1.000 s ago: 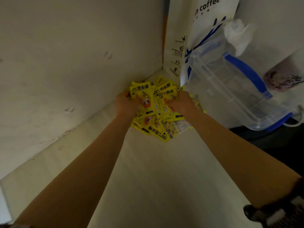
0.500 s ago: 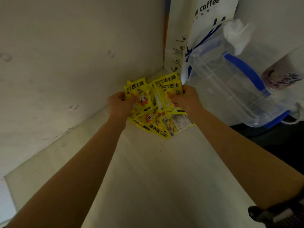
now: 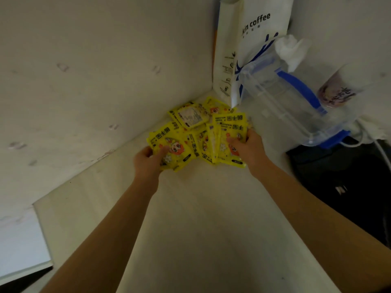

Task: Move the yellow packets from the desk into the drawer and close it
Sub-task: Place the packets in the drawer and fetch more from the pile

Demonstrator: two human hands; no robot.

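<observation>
the glossy yellow printed foil packets [image 3: 198, 134] lie heaped in the back corner of the pale tabletop [image 3: 203, 218], wedged against the wall, so both hands come in from the sides: the left hand [image 3: 148, 160] pinches a fanned bunch, the right hand [image 3: 247, 148] grips an upright sheaf, likely gathering them into one load; no drawer is in view, and some packets lie loose behind

The picture was dim and a bit yellow — no bright lamp showed anywhere. The black area at the right edge was too dark to make out. The wide lens bent the wall [image 3: 84, 81] lines and stretched both arms near the bottom. Everything looked soft and slightly blurry — small print stayed fuzzy.
</observation>
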